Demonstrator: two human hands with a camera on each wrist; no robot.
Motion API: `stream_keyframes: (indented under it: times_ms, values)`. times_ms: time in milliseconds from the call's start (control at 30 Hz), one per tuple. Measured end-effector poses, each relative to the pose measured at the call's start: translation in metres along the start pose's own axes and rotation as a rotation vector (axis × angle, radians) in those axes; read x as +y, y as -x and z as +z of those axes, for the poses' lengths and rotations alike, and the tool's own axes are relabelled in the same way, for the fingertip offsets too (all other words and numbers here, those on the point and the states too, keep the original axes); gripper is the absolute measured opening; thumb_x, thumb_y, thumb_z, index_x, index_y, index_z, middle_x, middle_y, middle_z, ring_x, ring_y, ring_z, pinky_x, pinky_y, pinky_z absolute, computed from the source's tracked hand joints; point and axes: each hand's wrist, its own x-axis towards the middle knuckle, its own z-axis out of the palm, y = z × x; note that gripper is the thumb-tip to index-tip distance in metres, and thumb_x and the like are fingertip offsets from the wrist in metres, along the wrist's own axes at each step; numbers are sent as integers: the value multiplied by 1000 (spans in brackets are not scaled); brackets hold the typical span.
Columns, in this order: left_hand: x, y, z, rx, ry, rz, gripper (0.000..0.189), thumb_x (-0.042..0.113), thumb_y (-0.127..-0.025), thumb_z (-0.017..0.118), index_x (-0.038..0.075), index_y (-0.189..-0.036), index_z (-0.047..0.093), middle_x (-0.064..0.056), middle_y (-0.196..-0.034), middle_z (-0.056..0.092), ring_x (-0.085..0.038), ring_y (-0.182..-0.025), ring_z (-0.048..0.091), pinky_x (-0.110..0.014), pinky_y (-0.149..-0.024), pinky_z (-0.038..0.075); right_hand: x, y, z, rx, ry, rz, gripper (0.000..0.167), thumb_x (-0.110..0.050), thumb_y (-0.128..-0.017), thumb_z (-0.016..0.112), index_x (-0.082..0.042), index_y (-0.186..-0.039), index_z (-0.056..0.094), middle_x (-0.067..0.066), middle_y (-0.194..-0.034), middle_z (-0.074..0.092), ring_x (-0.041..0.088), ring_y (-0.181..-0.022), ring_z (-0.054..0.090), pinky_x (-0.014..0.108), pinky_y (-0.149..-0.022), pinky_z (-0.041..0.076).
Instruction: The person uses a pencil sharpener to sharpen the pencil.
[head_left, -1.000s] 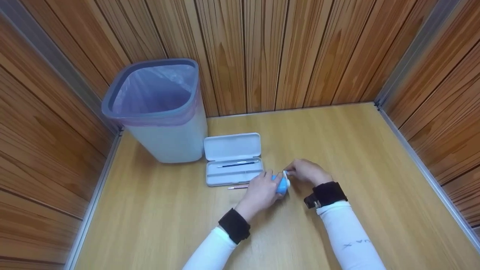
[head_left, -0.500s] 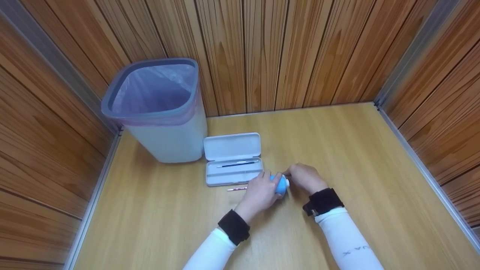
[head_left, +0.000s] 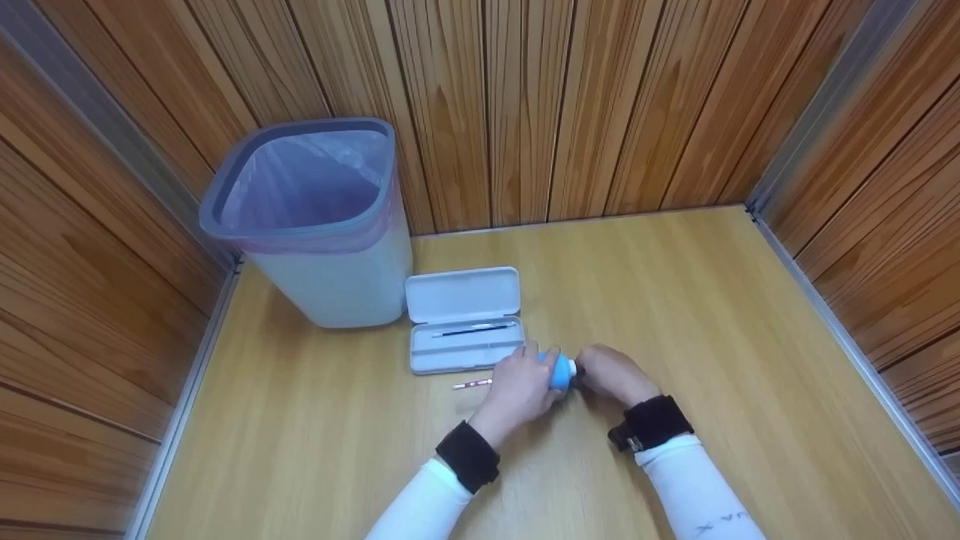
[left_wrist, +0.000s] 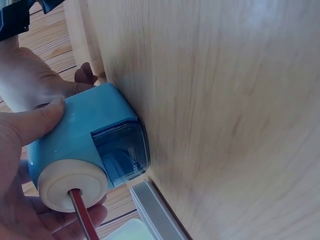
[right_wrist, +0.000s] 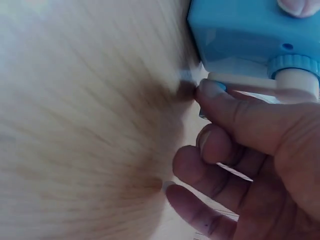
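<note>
My left hand [head_left: 519,384] grips a blue crank pencil sharpener [head_left: 560,372] that lies close over the table. Its cream front plate [left_wrist: 62,180] and dark clear shavings drawer [left_wrist: 122,152] show in the left wrist view. A reddish pencil [left_wrist: 84,215] sticks into the hole in that plate; in the head view its end [head_left: 472,384] pokes out left of the hand. On the sharpener's other side, my right hand [head_left: 611,373] pinches the end of the cream crank arm [right_wrist: 245,82] between thumb and index finger, low by the tabletop. Most of the crank knob is hidden by the thumb.
Behind my left hand lies an open white pencil case [head_left: 463,294] with a dark pencil [head_left: 476,329] inside. A lined waste bin [head_left: 337,289] stands at the back left. Wood-panelled walls [head_left: 525,112] close off the back and both sides.
The right hand has swung from the sharpener's far upper side down toward me, taking the crank arm round. The left hand stays on the sharpener; the pencil's visible end has shifted slightly.
</note>
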Motion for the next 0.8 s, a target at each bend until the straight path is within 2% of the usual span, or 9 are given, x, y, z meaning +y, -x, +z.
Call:
stream_keyframes:
  times_ms: [300,533,633,800]
  values:
    - [2,2,-2,-40,20,-14,66,51,-86,69,15,-140,54,-14,-117,59,-26,-98,60,-36,-73,53,-3,1,3,-4,-7,19,14,1,-83,68,-9,-73,69,-1,-59,52,16,-53,47,31,-53,40]
    - [2,0,-5,-68,-9,-22,68,50,-87,69,13,-141,53,-15,-115,59,-25,-96,59,-35,-71,53,-7,4,4,13,0,29,14,-2,-85,69,-10,-74,70,-2,-62,52,17,-57,47,33,-57,42]
    - [3,-1,-6,-45,-25,-14,68,50,-85,72,11,-138,55,-15,-111,60,-25,-91,60,-34,-67,53,-8,4,2,18,0,28,14,0,-85,66,-9,-76,70,-1,-61,51,17,-56,47,32,-55,42]
    - [3,-2,-2,42,-62,12,67,51,-80,75,10,-132,61,-12,-104,63,-24,-84,62,-35,-60,52,-7,5,1,39,42,-13,14,3,-84,65,-7,-74,68,0,-61,48,17,-56,43,33,-53,40]
